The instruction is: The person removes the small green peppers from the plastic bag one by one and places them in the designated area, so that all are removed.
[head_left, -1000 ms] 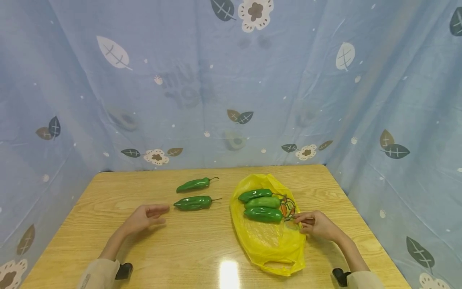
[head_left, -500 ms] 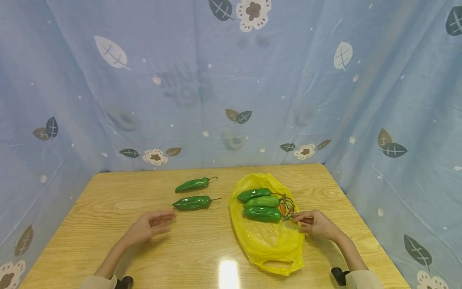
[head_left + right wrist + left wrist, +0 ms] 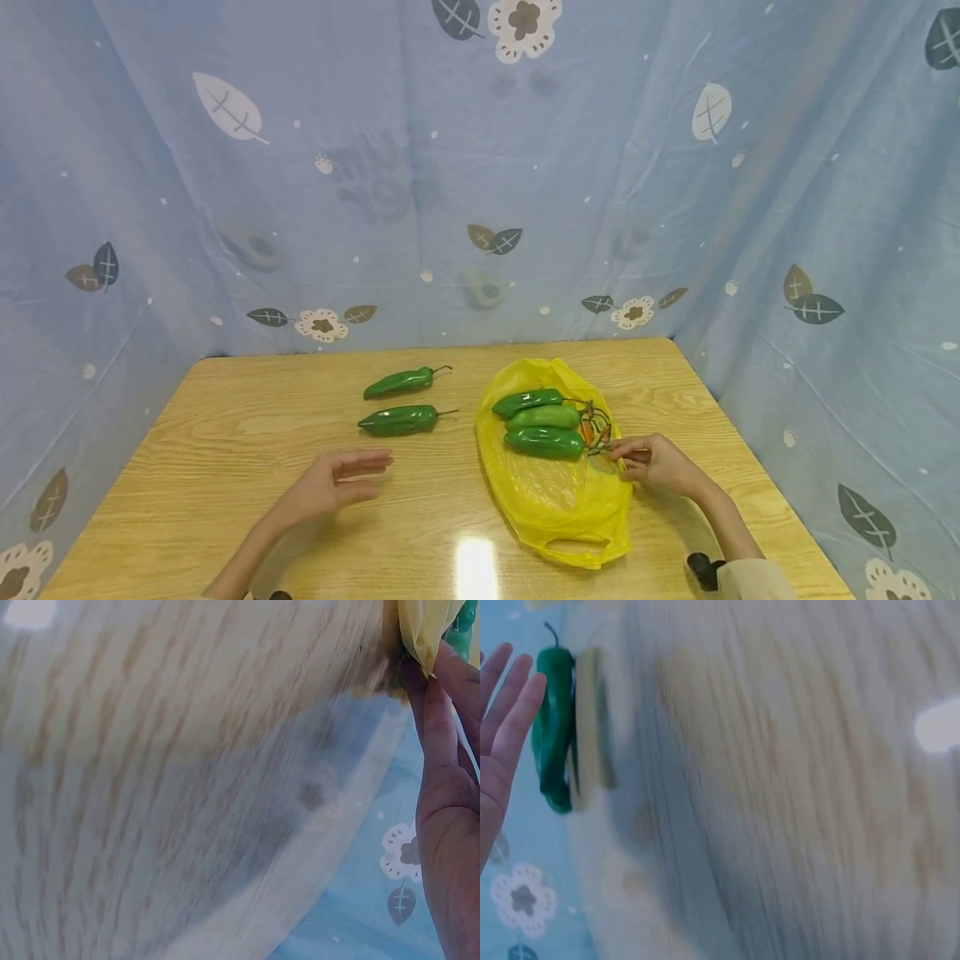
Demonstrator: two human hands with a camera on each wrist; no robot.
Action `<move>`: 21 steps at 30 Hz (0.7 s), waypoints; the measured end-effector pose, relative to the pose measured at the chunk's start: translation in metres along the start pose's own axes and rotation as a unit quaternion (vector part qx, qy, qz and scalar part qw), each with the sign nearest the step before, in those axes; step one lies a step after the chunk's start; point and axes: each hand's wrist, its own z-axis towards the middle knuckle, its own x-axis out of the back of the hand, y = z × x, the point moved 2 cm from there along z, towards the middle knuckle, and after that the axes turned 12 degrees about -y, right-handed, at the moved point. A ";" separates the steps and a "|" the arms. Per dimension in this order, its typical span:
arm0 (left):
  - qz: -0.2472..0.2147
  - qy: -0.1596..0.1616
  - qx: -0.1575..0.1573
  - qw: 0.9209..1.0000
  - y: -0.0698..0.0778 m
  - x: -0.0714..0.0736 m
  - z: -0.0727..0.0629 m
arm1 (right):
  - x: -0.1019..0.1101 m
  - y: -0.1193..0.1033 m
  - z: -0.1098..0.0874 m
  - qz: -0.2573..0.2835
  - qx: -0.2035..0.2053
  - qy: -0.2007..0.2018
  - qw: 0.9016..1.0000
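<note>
A yellow plastic bag (image 3: 555,512) lies spread on the table's right half. On it rest three large green peppers (image 3: 545,442), side by side, one lighter green. Several small red and green chili peppers (image 3: 588,431) cluster at their stem ends. My right hand (image 3: 660,465) pinches the bag's right edge; in the right wrist view, yellow film (image 3: 427,634) shows between thumb and fingers. My left hand (image 3: 333,483) hovers over the table with fingers extended, holding nothing. Beyond it lie two more green peppers, a nearer one (image 3: 401,421) and a farther one (image 3: 399,382).
The wooden table (image 3: 225,433) ends at a blue curtain (image 3: 420,208) with leaf and flower prints, which hangs behind it and along both sides. A bright light reflection sits on the table's near middle.
My left hand has moved right and nearer to me, away from the two loose peppers. My right hand keeps its pinch on the bag edge; the peppers lie as before.
</note>
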 end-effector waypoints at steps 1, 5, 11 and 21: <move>0.001 -0.001 0.000 1.000 0.002 -0.003 0.002 | 0.000 0.000 0.000 -0.002 0.000 0.001 1.000; 0.001 -0.010 -0.006 1.000 0.008 -0.013 0.008 | 0.000 -0.001 -0.001 -0.005 0.002 0.005 1.000; 0.002 -0.027 -0.030 0.999 0.016 -0.032 0.018 | -0.002 -0.001 -0.001 -0.006 0.002 0.003 1.000; -0.031 -0.072 -0.038 0.996 0.030 -0.068 0.041 | -0.002 -0.003 -0.001 -0.005 -0.009 0.013 1.000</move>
